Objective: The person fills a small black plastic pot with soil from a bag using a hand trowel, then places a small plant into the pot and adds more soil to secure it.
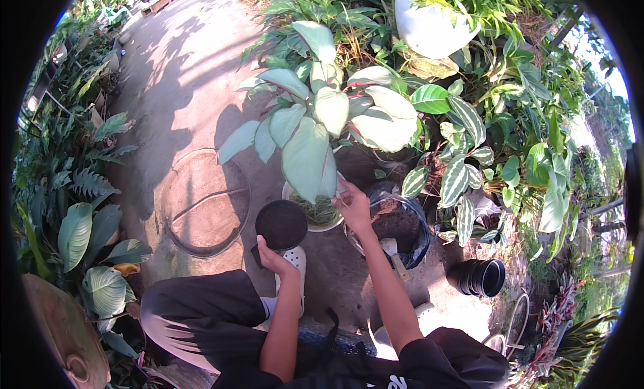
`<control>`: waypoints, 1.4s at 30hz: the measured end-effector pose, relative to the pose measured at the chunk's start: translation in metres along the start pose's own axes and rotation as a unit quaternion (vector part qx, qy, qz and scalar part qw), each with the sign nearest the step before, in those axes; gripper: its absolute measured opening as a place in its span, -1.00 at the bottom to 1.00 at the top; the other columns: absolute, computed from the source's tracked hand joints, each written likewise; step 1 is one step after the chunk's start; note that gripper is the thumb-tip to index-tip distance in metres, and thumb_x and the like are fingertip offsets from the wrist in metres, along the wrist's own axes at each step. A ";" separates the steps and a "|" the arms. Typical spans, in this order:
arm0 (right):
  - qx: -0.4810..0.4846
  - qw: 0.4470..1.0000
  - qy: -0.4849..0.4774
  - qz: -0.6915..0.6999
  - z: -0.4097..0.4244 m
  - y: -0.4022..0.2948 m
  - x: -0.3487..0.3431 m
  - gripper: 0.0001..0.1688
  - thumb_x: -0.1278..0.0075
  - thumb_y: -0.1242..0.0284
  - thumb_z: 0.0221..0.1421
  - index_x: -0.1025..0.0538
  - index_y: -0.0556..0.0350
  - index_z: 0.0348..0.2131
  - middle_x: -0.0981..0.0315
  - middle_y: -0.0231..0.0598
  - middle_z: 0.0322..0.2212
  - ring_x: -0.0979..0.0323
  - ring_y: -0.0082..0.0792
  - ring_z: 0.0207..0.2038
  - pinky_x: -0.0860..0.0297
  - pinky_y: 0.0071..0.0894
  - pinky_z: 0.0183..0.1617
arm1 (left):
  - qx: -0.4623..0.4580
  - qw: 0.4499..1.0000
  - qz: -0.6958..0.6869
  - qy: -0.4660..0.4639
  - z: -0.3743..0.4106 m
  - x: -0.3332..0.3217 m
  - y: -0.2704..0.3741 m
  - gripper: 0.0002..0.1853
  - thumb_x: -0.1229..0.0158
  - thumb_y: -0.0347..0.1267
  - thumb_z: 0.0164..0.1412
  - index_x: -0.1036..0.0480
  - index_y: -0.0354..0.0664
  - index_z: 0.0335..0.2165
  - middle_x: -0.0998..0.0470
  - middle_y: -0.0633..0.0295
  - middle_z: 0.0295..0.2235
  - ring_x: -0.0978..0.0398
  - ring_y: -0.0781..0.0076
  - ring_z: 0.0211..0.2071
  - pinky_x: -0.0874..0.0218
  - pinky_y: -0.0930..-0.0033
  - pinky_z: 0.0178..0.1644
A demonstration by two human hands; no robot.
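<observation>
My left hand (pixel 273 259) grips a small black plastic plant pot (pixel 282 225) by its near side, its round top tilted up towards me. The pot's inside is too dark to read. To its right, my right hand (pixel 354 208) reaches over the rim of a white round pot (pixel 324 230) with dry grass or straw (pixel 318 213) in it. Its fingers are bent together there; whether they pinch a strand is unclear. Broad pale-green leaves (pixel 308 155) of a large potted plant overhang the white pot and cover its far part.
A bag-lined bucket of dark soil (pixel 395 222) stands right, with a wooden-handled trowel (pixel 397 260) in it. Stacked black pots (pixel 475 278) lie on their side farther right. A large round hoop or tray (pixel 206 202) with a bar across lies left. Dense plants (pixel 460 172) line both sides.
</observation>
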State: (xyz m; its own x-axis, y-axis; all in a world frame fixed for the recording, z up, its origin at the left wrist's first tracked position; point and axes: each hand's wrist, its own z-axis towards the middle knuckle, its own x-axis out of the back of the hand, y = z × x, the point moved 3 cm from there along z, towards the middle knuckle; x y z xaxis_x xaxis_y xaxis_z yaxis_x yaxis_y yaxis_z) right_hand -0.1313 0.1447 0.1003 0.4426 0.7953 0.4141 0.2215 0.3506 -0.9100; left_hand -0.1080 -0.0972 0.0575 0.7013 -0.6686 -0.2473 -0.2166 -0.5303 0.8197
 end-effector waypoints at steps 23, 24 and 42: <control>-0.189 0.785 0.197 0.556 -0.184 0.001 0.160 -0.62 0.12 0.15 0.36 -0.48 0.09 -0.17 -0.19 -0.48 -0.50 -0.17 -0.52 -0.48 -0.29 -0.43 -0.29 | 0.091 0.946 0.086 -0.299 -0.104 -0.007 -0.031 -0.51 -0.06 -0.08 0.36 -0.47 -0.24 0.04 -0.54 0.20 -0.02 -0.48 0.44 -0.01 -0.30 0.37 0.05; -0.190 0.780 0.197 0.563 -0.187 0.000 0.165 -0.55 0.13 0.07 0.35 -0.47 0.08 -0.17 -0.17 -0.47 -0.51 -0.15 -0.51 -0.48 -0.24 -0.45 -0.32 | 0.097 0.945 0.083 -0.302 -0.109 -0.008 -0.036 -0.52 -0.06 -0.08 0.36 -0.48 -0.23 0.02 -0.55 0.23 -0.04 -0.48 0.47 -0.03 -0.29 0.39 0.02; -0.053 0.974 0.214 0.054 -0.211 -0.036 0.212 -0.76 -0.04 0.39 0.33 -0.67 0.16 -0.22 -0.51 -0.25 -0.07 -0.39 -0.41 0.07 -0.21 -0.36 0.21 | 0.091 0.906 0.132 -0.392 -0.164 -0.019 -0.069 -0.61 -0.11 -0.23 0.35 -0.53 -0.38 -0.07 -0.54 0.27 -0.15 -0.40 0.51 -0.07 -0.15 0.42 0.12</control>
State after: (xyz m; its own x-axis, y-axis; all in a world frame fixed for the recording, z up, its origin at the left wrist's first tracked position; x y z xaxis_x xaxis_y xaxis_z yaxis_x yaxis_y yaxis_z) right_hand 0.1377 0.1966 0.2252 0.7845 0.5381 0.3083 0.2325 0.2058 -0.9506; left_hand 0.0050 0.0378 0.0899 -0.0738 -0.9113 -0.4051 -0.4645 -0.3281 0.8225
